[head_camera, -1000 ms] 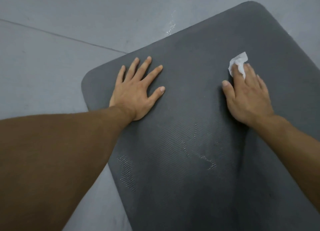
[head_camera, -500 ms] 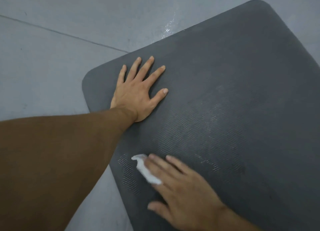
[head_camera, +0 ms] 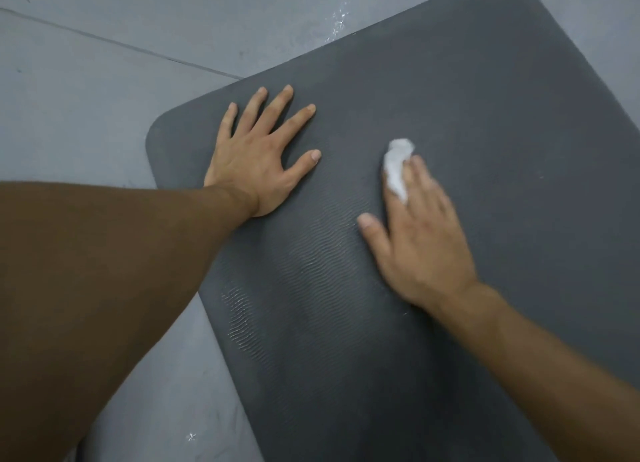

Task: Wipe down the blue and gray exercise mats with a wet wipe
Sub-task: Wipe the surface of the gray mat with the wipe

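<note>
A dark gray exercise mat [head_camera: 485, 115] lies on the floor and fills most of the view, its rounded corner at the left. My left hand [head_camera: 256, 160] rests flat on the mat near that corner, fingers spread and straight. My right hand [head_camera: 419, 240] presses a crumpled white wet wipe [head_camera: 398, 165] onto the middle of the mat under straight fingers; the hand is blurred by motion. Part of the wipe is hidden beneath the fingers. No blue mat is in view.
Gray floor [head_camera: 86, 115] surrounds the mat on the left and at the top, crossed by a thin seam line. A few white specks [head_camera: 337, 22] lie on the floor by the mat's far edge. Faint streaks show on the mat's ribbed surface.
My right hand swept the wipe from the mat's far right down to the near left, and has now moved back up to the middle. My left hand stayed planted.
</note>
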